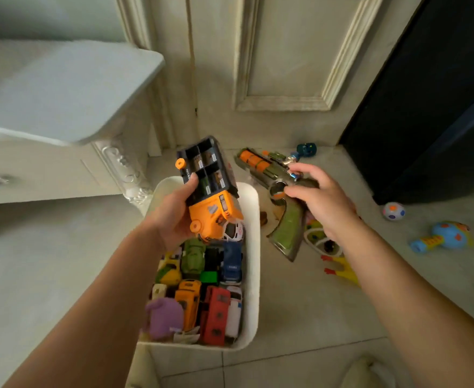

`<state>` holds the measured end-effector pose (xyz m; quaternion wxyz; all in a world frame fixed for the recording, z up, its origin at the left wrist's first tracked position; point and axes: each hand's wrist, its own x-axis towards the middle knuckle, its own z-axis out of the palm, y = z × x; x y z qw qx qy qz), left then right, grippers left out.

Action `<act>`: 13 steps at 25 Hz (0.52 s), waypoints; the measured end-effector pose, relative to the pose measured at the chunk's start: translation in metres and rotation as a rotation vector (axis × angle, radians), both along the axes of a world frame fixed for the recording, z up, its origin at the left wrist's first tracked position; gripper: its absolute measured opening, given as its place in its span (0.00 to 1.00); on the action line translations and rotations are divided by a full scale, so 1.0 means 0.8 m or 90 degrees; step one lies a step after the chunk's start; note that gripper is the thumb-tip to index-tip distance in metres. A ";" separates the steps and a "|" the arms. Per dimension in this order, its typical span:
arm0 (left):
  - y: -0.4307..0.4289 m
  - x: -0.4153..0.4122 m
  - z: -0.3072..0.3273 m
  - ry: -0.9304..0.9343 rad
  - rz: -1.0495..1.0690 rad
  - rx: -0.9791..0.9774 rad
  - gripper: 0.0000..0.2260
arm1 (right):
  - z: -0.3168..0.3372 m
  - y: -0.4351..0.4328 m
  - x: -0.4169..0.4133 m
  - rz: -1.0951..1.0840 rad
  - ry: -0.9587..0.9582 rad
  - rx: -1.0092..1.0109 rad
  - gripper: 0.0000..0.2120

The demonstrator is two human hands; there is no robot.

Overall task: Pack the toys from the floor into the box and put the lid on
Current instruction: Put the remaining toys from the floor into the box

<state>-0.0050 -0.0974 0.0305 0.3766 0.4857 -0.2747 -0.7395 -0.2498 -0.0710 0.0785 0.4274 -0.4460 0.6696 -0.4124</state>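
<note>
Left hand [174, 217] wrapped round orange-black toy truck [209, 189], above white box [254, 247]; right hand [318, 200] clasping green toy gun [280, 208], beside box; box packed with toy cars [202, 275]; blue rattle [442, 236], spotted ball [393, 211] on floor [300, 345].

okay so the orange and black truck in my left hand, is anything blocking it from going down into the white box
No lid covers the box, and the orange truck in the left hand is already above its far end. But small cars and a purple plush already fill the box, so the truck would land on top of them.
</note>
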 end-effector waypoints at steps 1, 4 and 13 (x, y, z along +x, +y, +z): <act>0.010 0.018 -0.008 -0.007 0.017 0.014 0.21 | -0.003 0.002 0.024 0.027 0.115 0.003 0.20; 0.046 0.060 -0.039 -0.074 0.067 0.113 0.21 | -0.034 0.022 0.097 0.132 0.417 0.047 0.21; 0.075 0.046 -0.122 -0.157 0.001 0.174 0.21 | -0.176 0.092 0.175 0.194 0.656 0.202 0.26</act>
